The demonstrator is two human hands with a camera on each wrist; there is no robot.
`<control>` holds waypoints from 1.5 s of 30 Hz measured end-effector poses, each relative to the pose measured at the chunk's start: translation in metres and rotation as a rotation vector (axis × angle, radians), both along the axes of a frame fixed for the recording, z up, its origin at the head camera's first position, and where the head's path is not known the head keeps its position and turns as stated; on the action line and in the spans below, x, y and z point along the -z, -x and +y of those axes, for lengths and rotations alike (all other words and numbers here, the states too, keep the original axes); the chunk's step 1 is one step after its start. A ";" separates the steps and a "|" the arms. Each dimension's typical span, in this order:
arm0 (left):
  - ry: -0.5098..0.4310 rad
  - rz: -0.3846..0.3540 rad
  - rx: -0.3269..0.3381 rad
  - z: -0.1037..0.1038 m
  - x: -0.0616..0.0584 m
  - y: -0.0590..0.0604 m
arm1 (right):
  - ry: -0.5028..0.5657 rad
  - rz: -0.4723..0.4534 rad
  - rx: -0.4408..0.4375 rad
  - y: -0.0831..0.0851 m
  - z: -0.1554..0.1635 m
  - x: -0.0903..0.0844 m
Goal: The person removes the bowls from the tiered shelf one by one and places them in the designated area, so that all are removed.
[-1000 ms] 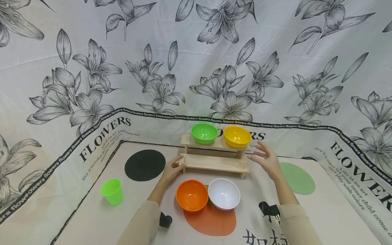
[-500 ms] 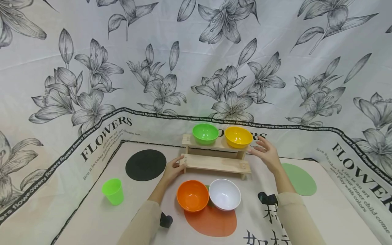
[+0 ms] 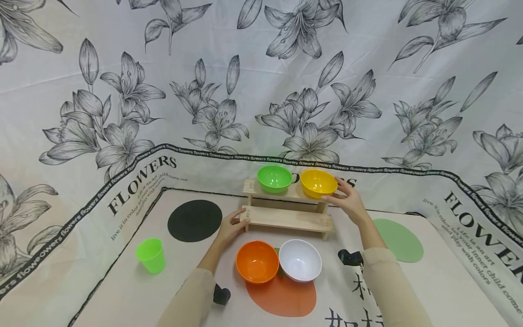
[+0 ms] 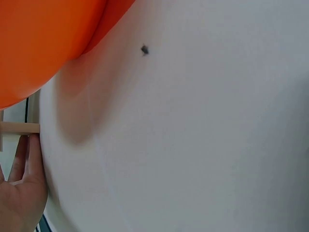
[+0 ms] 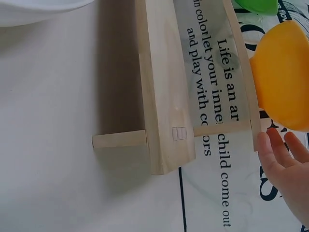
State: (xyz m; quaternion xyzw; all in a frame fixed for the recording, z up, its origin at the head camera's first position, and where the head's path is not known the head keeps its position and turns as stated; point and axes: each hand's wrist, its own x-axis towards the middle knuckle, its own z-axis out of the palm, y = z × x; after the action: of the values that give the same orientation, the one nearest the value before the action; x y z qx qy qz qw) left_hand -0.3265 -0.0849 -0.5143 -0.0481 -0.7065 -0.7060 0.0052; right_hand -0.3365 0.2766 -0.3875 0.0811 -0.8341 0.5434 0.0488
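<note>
The right wrist view crops the round yellow bowl (image 3: 318, 184) beside the right hand (image 3: 348, 200), fingers parted; whether the left hand (image 3: 230, 228) grips the tiered wooden rack (image 3: 288, 218) is unclear.

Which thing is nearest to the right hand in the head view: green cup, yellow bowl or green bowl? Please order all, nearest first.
1. Yellow bowl, right side of upper shelf, by right hand.
2. Green bowl, same shelf, further left.
3. Green cup, far left, off the shelf.
</note>
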 end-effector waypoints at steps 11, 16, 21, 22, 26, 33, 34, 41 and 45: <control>-0.003 -0.003 0.001 0.001 0.000 0.000 | -0.037 -0.036 -0.016 0.006 -0.009 0.002; -0.001 -0.012 -0.006 0.001 -0.002 -0.001 | -0.043 -0.041 -0.008 0.008 -0.011 0.002; -0.009 -0.014 -0.001 0.001 -0.001 0.000 | -0.058 -0.037 0.009 0.009 -0.012 0.003; -0.012 -0.014 0.000 0.001 -0.001 0.000 | -0.060 -0.036 0.011 0.009 -0.012 0.003; -0.018 -0.015 0.002 0.000 -0.001 0.000 | -0.057 -0.013 0.015 0.006 -0.013 0.004; -0.040 -0.009 0.051 -0.003 -0.020 -0.012 | -0.013 0.057 -0.007 0.001 -0.009 0.009; -0.039 -0.008 0.055 -0.003 -0.022 -0.013 | -0.009 0.051 -0.006 0.000 -0.009 0.009; -0.026 -0.008 0.061 -0.003 -0.026 -0.017 | -0.066 -0.022 0.014 -0.010 -0.007 0.002; -0.021 -0.012 0.061 -0.003 -0.026 -0.017 | -0.071 -0.010 -0.002 -0.013 -0.005 0.002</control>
State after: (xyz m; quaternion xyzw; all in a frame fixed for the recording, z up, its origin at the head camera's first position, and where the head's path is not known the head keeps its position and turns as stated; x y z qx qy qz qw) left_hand -0.3097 -0.0882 -0.4881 -0.0652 -0.6973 -0.7135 -0.0201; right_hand -0.3231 0.2719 -0.3896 0.0808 -0.8531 0.5138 0.0414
